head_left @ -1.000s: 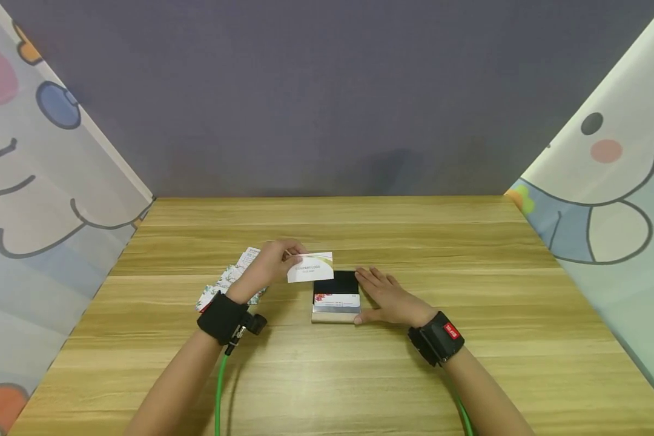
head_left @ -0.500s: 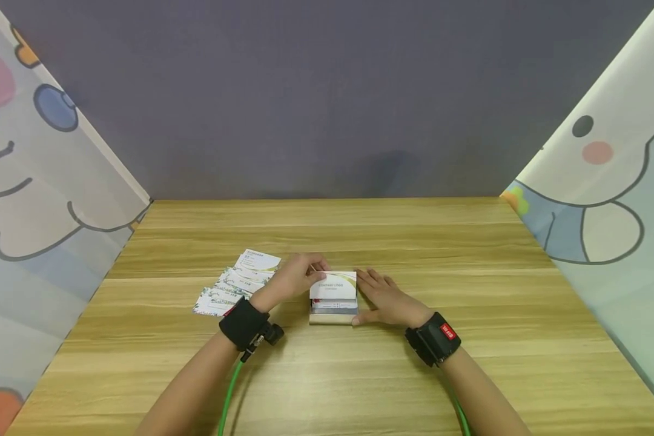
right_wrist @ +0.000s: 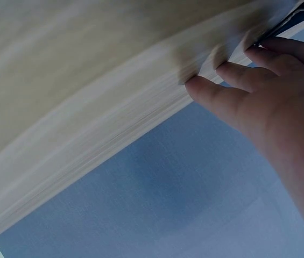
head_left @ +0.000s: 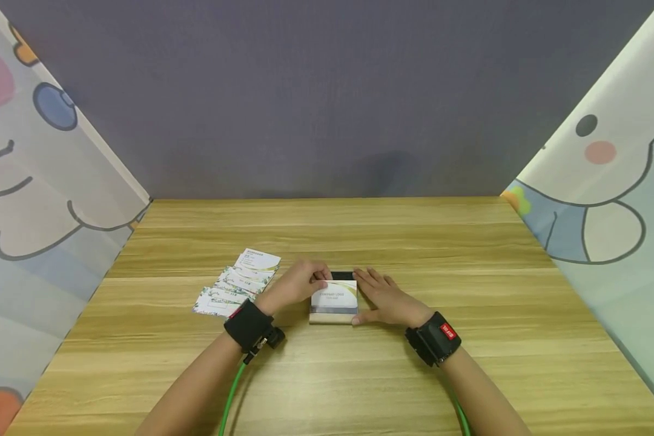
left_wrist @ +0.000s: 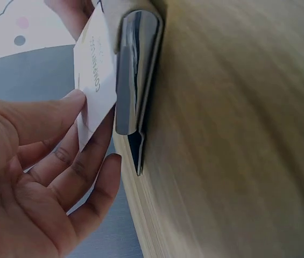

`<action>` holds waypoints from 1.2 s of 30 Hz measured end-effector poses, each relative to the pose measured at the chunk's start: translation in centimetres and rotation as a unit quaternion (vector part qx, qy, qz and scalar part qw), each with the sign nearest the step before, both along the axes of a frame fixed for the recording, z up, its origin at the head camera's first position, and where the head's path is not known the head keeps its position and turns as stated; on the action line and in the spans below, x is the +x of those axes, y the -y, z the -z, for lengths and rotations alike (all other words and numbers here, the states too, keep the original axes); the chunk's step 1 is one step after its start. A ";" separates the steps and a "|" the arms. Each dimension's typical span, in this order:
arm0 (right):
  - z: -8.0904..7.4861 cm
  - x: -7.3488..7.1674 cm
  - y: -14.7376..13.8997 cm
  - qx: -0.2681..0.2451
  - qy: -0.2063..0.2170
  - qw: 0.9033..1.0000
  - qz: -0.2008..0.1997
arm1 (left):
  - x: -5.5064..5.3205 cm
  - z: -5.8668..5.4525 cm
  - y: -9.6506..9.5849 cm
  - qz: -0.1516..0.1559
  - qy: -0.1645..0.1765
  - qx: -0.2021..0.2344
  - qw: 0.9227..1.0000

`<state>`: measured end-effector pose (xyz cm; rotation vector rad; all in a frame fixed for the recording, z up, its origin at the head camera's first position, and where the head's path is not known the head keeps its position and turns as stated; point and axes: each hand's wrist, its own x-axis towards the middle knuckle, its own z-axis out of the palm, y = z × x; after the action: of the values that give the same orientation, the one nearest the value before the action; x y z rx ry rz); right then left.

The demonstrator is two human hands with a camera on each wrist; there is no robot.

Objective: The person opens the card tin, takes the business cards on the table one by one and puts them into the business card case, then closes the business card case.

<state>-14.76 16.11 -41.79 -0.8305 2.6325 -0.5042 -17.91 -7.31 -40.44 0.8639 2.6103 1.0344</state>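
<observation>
A white business card (head_left: 335, 292) with "COMPANY LOGO" print lies tilted over the metal card case (head_left: 333, 318). My left hand (head_left: 297, 284) pinches the card by its left side, thumb on the printed face and fingers behind, as the left wrist view shows. In that view the case (left_wrist: 132, 80) is seen from its side edge, with the card (left_wrist: 97, 75) beside its mouth. My right hand (head_left: 389, 300) rests on the table along the case's right side, fingers straight and fingertips touching the tabletop in the right wrist view.
Several overlapping business cards (head_left: 234, 284) with floral and gold patterns lie left of my left hand. The wooden table (head_left: 441, 242) ends at a dark grey panel (head_left: 327, 121). Green cables (head_left: 230, 399) trail from both wrist cameras.
My left hand has carried the business card right from beside the pile to over the case, then toward the case's near end. My right hand has stayed in place.
</observation>
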 end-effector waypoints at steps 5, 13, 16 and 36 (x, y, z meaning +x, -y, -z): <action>0.1 -0.1 -0.1 -0.008 -0.003 1.000 -0.002 | 0.1 0.3 0.0 0.019 0.001 -0.011 1.000; 0.1 -0.1 0.0 -0.003 -0.009 1.000 -0.008 | 0.4 0.5 0.0 0.035 0.004 -0.013 0.999; 0.1 0.0 0.0 -0.003 -0.010 1.000 -0.008 | 0.5 0.7 -0.1 0.036 0.005 -0.021 0.999; -0.1 0.1 -0.1 -0.009 -0.012 1.000 -0.008 | 0.9 0.5 -0.1 0.045 0.002 -0.050 0.998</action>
<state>-14.64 16.17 -41.70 -0.8673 2.6458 -0.5164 -17.03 -7.20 -40.92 0.9462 2.5693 0.8732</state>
